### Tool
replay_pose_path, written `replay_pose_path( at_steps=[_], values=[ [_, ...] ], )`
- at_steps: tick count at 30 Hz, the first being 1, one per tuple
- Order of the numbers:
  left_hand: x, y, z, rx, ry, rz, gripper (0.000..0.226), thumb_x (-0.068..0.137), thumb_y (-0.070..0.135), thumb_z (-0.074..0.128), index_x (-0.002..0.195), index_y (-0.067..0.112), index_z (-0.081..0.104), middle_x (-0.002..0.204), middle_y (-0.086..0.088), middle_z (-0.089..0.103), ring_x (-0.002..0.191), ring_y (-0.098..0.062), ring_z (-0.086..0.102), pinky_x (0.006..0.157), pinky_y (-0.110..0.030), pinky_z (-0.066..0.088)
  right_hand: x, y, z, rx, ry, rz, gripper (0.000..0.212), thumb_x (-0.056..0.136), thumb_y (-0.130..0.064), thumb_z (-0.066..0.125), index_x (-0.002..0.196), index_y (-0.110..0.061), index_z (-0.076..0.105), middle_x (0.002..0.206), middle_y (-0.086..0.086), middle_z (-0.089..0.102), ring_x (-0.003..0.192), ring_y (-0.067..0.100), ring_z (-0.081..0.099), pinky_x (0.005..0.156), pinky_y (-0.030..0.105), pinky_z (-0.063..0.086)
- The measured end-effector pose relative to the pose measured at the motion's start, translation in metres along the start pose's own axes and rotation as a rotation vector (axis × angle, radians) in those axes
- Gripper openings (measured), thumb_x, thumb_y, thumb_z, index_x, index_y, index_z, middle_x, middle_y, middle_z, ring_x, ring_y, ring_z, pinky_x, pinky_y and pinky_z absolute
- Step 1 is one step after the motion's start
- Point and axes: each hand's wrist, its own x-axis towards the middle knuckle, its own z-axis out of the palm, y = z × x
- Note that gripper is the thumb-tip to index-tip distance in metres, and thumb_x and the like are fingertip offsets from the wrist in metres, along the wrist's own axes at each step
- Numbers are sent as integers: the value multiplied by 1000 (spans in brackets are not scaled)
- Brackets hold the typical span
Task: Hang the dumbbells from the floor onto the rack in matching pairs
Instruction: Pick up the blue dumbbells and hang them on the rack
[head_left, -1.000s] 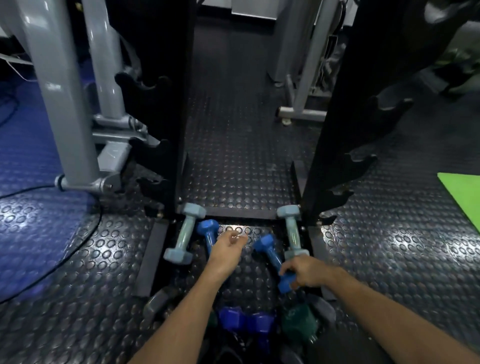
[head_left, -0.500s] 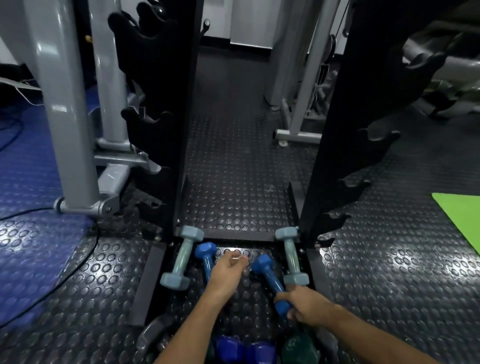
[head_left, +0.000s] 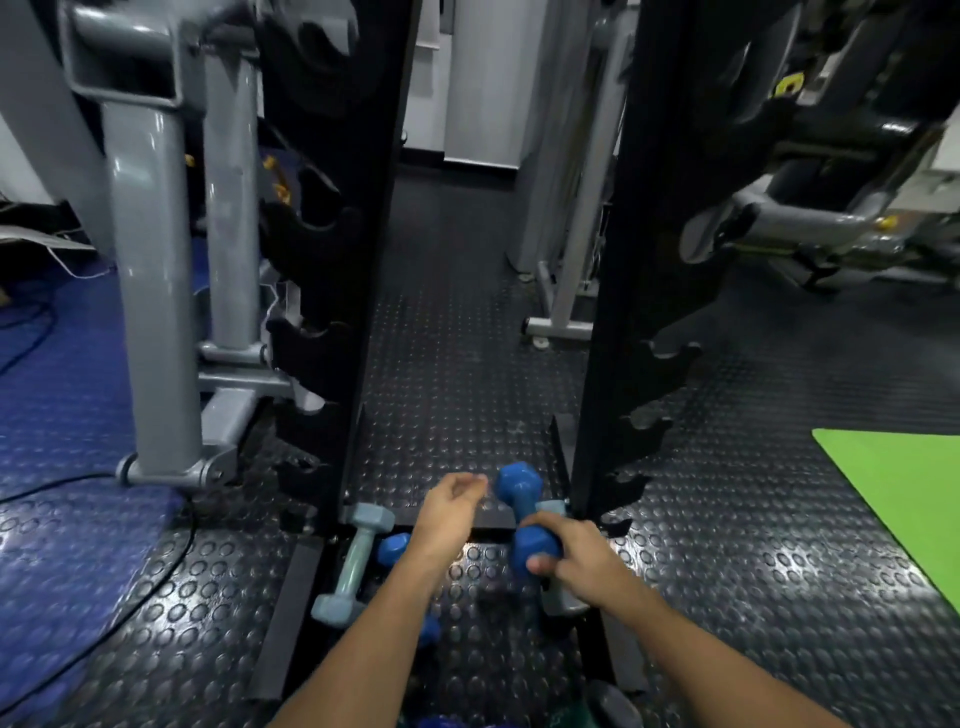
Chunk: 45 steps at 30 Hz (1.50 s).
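A black studded floor (head_left: 457, 364) between black rack (head_left: 628, 291) uprights is seen, where a glossy blue dumbbell (head_left: 524, 519) is clasped by the right hand (head_left: 576, 558), while the left hand (head_left: 452, 512) is loosely curled, empty.

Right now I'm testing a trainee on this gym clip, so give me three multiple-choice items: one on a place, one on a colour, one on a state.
1. Where does the green mat lie?
A. right edge of the floor
B. between the rack posts
C. under the left hand

2. What colour is the dumbbell in the right hand?
A. red
B. blue
C. yellow

3. What is the left hand doing?
A. gripping a dumbbell
B. pressing flat on the mat
C. holding nothing, fingers loosely curled

Answers:
1 A: the mat lies at the right edge of the view, outside the rack.
2 B: both its heads are blue, and the right hand's fingers wrap its handle.
3 C: the left hand hangs above the floor with nothing in it.
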Motion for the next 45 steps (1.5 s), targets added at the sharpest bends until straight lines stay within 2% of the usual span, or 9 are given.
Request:
replay_pose_path(
  at_steps=[2,5,14,20,26,30,34,37,45],
  values=[
    [-4,21,0,-11,9,35,26,99,41,59,118,25,66,117,8,70,110,-13,64,106,-37,47,-10,-20,-19,46,46,-27,40,79,-29,81,115,-40,66,102,-10,73,91,1,68,81,18,47],
    [-17,63,2,-22,-1,129,29,101,39,57,123,22,66,117,9,69,108,-8,63,96,-28,47,-34,-55,-61,60,123,-92,37,80,-32,81,113,-39,66,97,-14,72,88,-2,67,79,16,47],
    [-58,192,14,-81,43,425,35,104,38,53,132,19,62,127,4,65,114,-8,59,96,-24,41,-121,-155,-180,-32,233,-322,37,84,-27,78,117,-36,63,103,-17,68,94,8,65,84,27,50],
    [-79,278,25,-249,1,576,47,99,54,50,140,32,56,134,15,58,128,-10,56,116,-38,40,-177,-202,-235,-55,340,-402,39,83,-49,73,120,-40,63,110,-16,67,100,8,64,87,23,48],
    [-94,348,41,-381,-89,644,50,106,46,42,155,33,39,158,15,38,146,-13,38,124,-46,25,-214,-222,-282,-74,439,-384,45,85,-14,79,115,-43,62,106,-18,68,96,8,64,82,18,47],
    [-101,371,53,-433,-145,632,57,102,60,38,156,43,30,164,17,29,151,-16,28,124,-53,20,-220,-225,-311,-85,531,-390,46,85,-14,80,115,-44,61,101,-14,69,91,11,64,83,24,48],
    [-96,380,61,-406,-199,617,84,71,95,42,147,58,36,158,23,39,147,-8,35,121,-55,25,-210,-224,-338,-99,615,-391,43,85,-16,80,114,-42,62,100,-11,70,91,12,64,85,30,50],
    [-92,382,65,-390,-215,625,102,57,104,40,147,56,38,157,20,43,146,-9,38,121,-54,25,-193,-221,-357,-138,654,-363,41,85,-18,79,114,-41,62,100,-11,69,90,8,64,84,31,51],
    [-101,384,62,-390,-249,595,77,80,90,35,148,54,39,157,15,44,145,-12,40,120,-56,27,-146,-218,-388,-179,654,-274,37,87,-22,78,112,-43,60,104,-8,68,94,8,64,80,25,43]
  ],
)
